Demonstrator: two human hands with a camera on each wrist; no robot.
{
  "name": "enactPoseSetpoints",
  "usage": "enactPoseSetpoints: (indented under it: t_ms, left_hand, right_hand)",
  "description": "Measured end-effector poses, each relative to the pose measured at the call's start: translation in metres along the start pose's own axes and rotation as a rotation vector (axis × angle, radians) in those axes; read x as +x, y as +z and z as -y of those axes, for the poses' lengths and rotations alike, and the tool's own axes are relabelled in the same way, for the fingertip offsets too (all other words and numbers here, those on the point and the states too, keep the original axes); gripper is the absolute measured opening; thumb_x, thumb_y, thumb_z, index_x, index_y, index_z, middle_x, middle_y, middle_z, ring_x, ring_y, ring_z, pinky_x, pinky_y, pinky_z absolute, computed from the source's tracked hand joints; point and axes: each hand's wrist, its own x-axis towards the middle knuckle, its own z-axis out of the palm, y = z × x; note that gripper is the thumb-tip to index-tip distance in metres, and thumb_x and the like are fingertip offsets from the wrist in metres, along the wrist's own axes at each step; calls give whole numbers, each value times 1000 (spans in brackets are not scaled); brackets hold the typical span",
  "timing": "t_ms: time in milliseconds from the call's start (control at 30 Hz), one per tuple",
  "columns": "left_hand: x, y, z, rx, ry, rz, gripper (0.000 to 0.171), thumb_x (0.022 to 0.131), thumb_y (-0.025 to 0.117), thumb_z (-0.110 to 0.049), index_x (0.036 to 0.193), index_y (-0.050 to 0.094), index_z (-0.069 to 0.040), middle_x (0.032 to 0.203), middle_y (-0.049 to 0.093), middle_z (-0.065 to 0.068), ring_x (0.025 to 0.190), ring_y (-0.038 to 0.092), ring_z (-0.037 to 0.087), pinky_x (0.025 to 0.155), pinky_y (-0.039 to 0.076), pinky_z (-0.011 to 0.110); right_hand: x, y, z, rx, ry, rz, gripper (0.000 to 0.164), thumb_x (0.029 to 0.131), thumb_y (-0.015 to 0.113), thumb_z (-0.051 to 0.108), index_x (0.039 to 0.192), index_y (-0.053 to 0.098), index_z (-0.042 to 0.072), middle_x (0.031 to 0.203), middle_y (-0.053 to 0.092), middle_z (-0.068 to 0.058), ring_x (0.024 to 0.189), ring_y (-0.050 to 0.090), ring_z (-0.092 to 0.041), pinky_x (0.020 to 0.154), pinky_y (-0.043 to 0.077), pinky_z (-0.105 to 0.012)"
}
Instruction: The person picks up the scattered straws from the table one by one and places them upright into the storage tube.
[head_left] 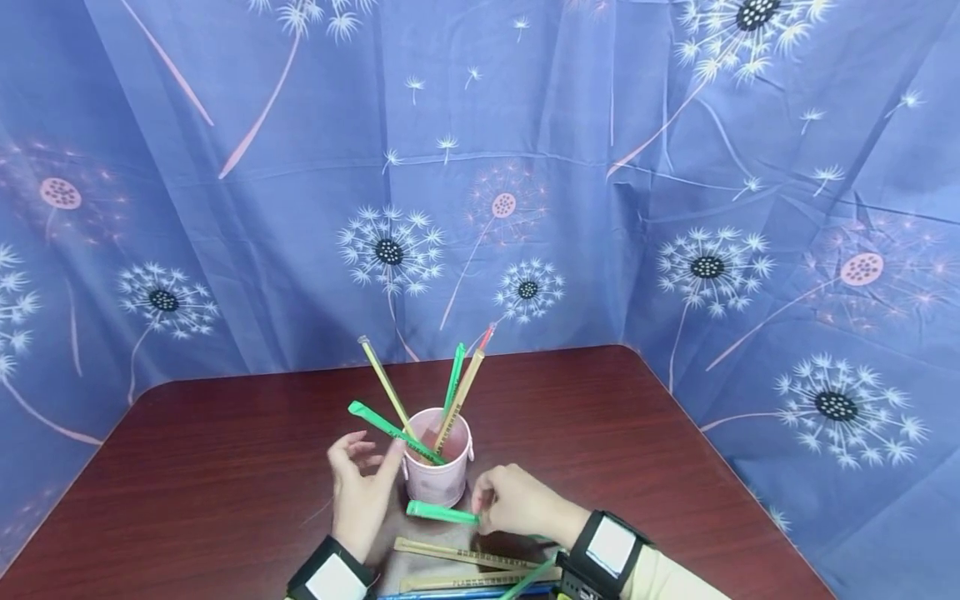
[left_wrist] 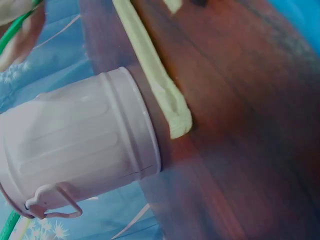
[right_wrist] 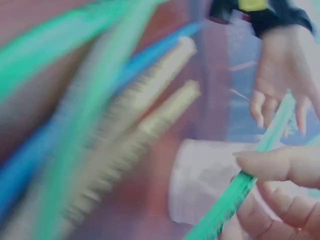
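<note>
My right hand [head_left: 517, 504] pinches a green wrapped straw [head_left: 442, 512] between thumb and fingers, in front of a pale pink small bucket [head_left: 437, 482]. In the right wrist view, this straw [right_wrist: 235, 197] slants across, with dark printing on it. My left hand [head_left: 360, 496] is left of the bucket, fingers spread and curved, holding nothing. Its thumb is close to the rim; whether it touches cannot be told. Another green straw [head_left: 382, 425] leans out of the bucket beside that thumb. Also in the bucket are tan straws [head_left: 459, 398], a green one [head_left: 453, 379] and a red-tipped one [head_left: 487, 336].
Two tan wrapped straws [head_left: 442, 550] lie in front of the bucket on the dark reddish wooden table [head_left: 247, 467], beside blue straws [head_left: 480, 593] and a loose green one [head_left: 528, 578]. A blue dandelion-print curtain [head_left: 300, 208] hangs behind and beside the table.
</note>
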Motion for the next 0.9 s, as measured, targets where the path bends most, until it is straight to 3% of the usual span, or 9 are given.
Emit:
enactPoseSetpoints:
  t_ms: [100,233,333,400,567,700,900]
  left_hand:
    - [-1,-2,-3,-161,66,-125,36,95,64,-12,118,40,1,98,47,1,84,50,3,72,42,13]
    - [-6,-3,-7,-210,222,-139,15,96,62,-5,103,52,5,86,52,-10,77,50,0,68,42,12]
    - [-11,0,-7,-165,382,-61,5,91,67,-1,95,64,3,81,59,-10,71,54,-1,62,45,13]
    - [-15,2,-6,-111,485,19,8,87,72,0,95,70,-3,83,64,-7,69,57,0,58,46,14]
    - [-22,8,-4,86,662,173,31,78,82,-9,107,73,-13,89,71,-2,71,62,3,54,47,14]
    - [-23,12,-2,175,746,182,32,74,84,-7,104,74,-9,83,69,-2,68,59,-2,54,47,11]
    - [-22,14,-3,173,807,148,21,72,84,-2,91,75,-8,75,65,-6,64,53,-7,53,44,6]
  right_hand:
    - [3,-11,6,105,-43,-52,17,74,70,-4,79,67,12,71,63,3,65,53,-3,61,45,-20]
    - [7,-19,14,329,-44,-156,11,79,75,2,86,66,3,77,65,2,68,59,-4,63,53,-24]
    - [10,-20,19,566,-32,-228,21,80,76,1,91,61,-8,80,67,1,68,65,-8,67,61,-35]
    - [11,-19,21,705,-20,-267,22,80,75,0,93,59,-10,81,68,1,69,68,-10,71,62,-40]
    - [11,-17,23,904,28,-349,16,83,73,0,90,58,0,81,66,0,73,72,-13,77,62,-40]
    - [11,-17,23,976,38,-393,16,84,72,1,89,57,3,79,63,-2,73,72,-15,78,62,-38]
    - [12,-17,23,1023,48,-397,15,85,70,-1,89,56,4,76,63,0,72,71,-14,75,62,-35]
